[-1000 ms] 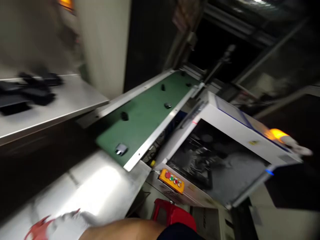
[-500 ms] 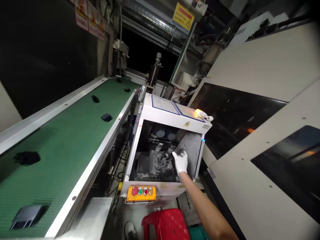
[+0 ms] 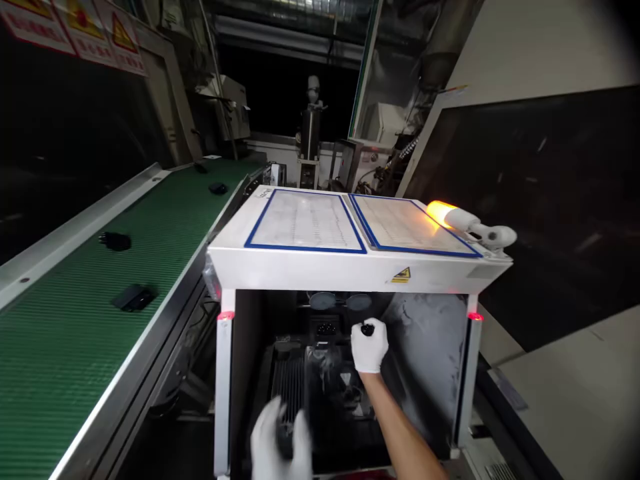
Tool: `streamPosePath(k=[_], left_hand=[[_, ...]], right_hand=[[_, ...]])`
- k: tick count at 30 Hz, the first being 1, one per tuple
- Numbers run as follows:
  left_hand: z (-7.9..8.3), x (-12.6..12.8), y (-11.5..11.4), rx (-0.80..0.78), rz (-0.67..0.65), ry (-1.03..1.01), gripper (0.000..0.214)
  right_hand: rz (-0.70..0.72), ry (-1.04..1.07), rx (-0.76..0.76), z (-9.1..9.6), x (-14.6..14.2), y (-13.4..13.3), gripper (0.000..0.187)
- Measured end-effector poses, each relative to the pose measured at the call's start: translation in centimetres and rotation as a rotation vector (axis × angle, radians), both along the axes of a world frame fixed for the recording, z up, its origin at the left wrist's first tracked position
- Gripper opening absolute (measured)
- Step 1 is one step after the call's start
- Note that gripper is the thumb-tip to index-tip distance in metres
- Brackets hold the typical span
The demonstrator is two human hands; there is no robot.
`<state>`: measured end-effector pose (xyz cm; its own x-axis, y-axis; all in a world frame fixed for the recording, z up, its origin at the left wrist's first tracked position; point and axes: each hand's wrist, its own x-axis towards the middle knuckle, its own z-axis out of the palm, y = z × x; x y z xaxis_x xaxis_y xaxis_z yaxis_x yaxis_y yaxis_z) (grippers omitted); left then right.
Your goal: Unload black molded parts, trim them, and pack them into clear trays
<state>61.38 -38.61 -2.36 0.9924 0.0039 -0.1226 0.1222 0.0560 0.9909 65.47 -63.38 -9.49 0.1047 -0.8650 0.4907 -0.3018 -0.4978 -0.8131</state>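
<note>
My right hand (image 3: 369,345), in a white glove, is inside the open front of a white machine cabinet (image 3: 320,270), pinching a small black part (image 3: 368,329) between its fingers. Just behind it are dark round fittings (image 3: 334,301). My left hand (image 3: 279,441), also gloved, is blurred at the bottom of the view, near a black finned heat sink (image 3: 289,387). A dark shape shows between its fingers, but I cannot tell whether it is held. A dusty grey inner panel (image 3: 425,360) stands to the right of my right hand.
A green conveyor belt (image 3: 65,320) with metal side rails runs along the left, carrying several black parts such as (image 3: 133,297). An amber signal lamp (image 3: 440,212) is lit on the cabinet's top right corner. Large white machine panels stand on the right.
The view has swung from tilted to nearly level. My right hand has moved deeper into the cabinet, and my left hand has come into view at the bottom.
</note>
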Motion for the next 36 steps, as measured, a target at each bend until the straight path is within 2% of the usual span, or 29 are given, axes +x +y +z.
streamPosePath(k=[2,4,6,8,10,14,15,19,24,28,32,36], left_hand=[[-1.6,2.7,-5.3,0.13,-0.006,-0.164,0.054],[-3.1,5.3,-10.1,0.349,-0.037,-0.455,0.06],[-4.4,7.4,-13.5,0.473,-0.012,-0.667,0.048],[-5.2,8.7,-15.3,0.496,0.034,-0.746,0.026],[-5.7,9.3,-15.8,0.504,0.064,-0.755,0.009],[-6.0,9.3,-15.8,0.543,0.122,-0.744,0.005],[-6.1,9.2,-15.9,0.551,0.135,-0.746,0.006],[-6.1,9.1,-16.1,0.58,0.149,-0.774,0.008],[-5.8,9.2,-15.9,0.615,0.152,-0.805,0.01],[-5.7,9.1,-16.1,0.618,0.137,-0.791,0.014],[-6.0,8.9,-16.4,0.589,0.189,-0.71,0.016],[-5.8,9.1,-16.1,0.607,0.233,-0.815,0.016]], right_hand=[[0.014,-0.022,-0.058,-0.1,0.1,0.1,0.014],[-0.021,-0.062,-0.081,-0.1,0.5,0.5,0.011],[-0.097,-0.106,-0.082,0.0,1.1,0.8,0.009],[-0.158,-0.139,-0.094,0.2,1.5,0.9,0.01],[-0.126,-0.146,-0.139,0.5,1.4,0.8,0.007],[0.05,-0.131,-0.237,1.2,0.9,0.6,0.005],[0.039,-0.143,-0.244,1.3,1.0,0.7,0.006],[-0.151,-0.217,-0.217,1.6,1.8,1.2,0.014],[-0.055,-0.182,-0.227,1.7,1.9,1.3,0.013],[-0.151,-0.216,-0.224,1.3,2.0,1.1,0.017],[-0.115,-0.181,-0.236,1.5,2.3,1.1,0.016],[-0.234,-0.227,-0.2,2.0,2.5,1.6,0.014]])
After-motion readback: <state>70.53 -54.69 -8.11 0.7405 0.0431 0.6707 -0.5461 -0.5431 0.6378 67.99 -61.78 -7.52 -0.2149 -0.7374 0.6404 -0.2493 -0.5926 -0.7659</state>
